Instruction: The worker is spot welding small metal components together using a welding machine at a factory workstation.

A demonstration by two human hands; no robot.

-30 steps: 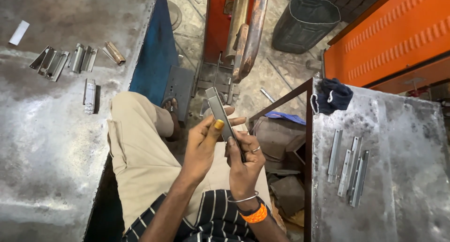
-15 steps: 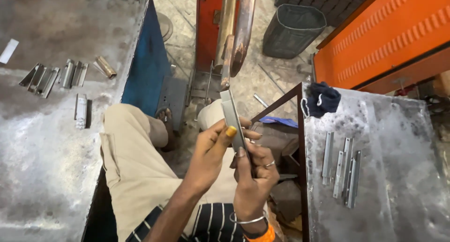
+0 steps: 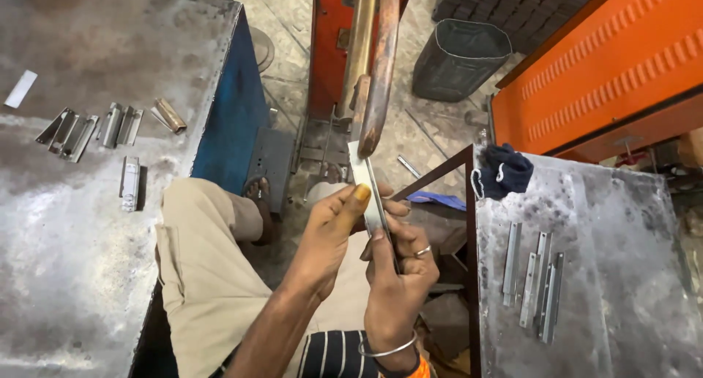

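Observation:
Both of my hands hold a narrow flat metal strip point(image 3: 368, 184) upright in front of me. My left hand point(image 3: 329, 228) pinches it from the left, thumb near its middle. My right hand point(image 3: 395, 264), with a ring and a bangle, grips its lower part from the right. The strip's top end sits right under the tip of a rusty curved machine arm point(image 3: 381, 63) that comes down from the red machine point(image 3: 329, 49).
A steel table point(image 3: 73, 275) on my left carries several bent metal pieces point(image 3: 91, 125). Another steel table point(image 3: 622, 275) on my right holds several flat strips point(image 3: 534, 283) and a dark cloth point(image 3: 505, 171). A dark bin point(image 3: 461, 56) and an orange panel point(image 3: 608, 56) stand beyond.
My hands have raised the strip up and forward until its top end reaches the tip of the curved machine arm. The view has shifted with them.

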